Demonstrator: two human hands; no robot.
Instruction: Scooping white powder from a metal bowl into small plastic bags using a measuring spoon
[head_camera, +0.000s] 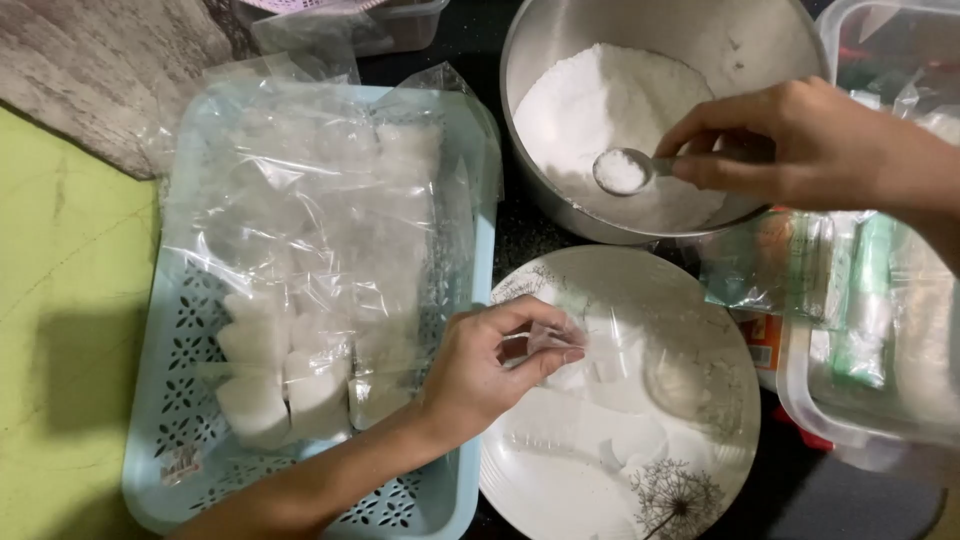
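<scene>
My right hand grips a small metal spoon heaped with white powder, held over the steel bowl of white powder. Lower down, my left hand pinches a small clear plastic bag open above a white plate with a dandelion print. Other small clear bags lie on that plate. A light blue perforated basket at the left holds clear bags and several small filled white packets.
A clear plastic container with wrapped items stands at the right, another clear tub behind it. Yellow-green surface lies at the left, a grey mat at top left. Dark countertop shows between bowl and plate.
</scene>
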